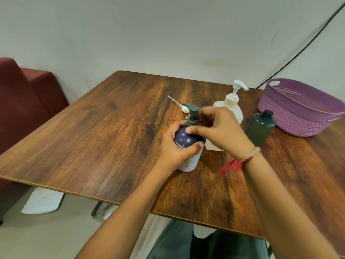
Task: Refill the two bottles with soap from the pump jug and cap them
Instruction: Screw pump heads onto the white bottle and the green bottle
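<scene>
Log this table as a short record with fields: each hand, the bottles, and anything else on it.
left hand: grips the navy bottle
right hand: grips the green pump on that bottle
white pump jug: upright, behind the hands
green bottle: upright, between jug and purple basket
loose white pump: lying on the table behind the navy bottle

A pale wall [130,25] is backing the dark wood-grain surface [93,137]. A maroon seat [22,94] is sitting at left, a black cable [302,49] is running down the wall at right. Pale floor [37,238] is showing below.
</scene>
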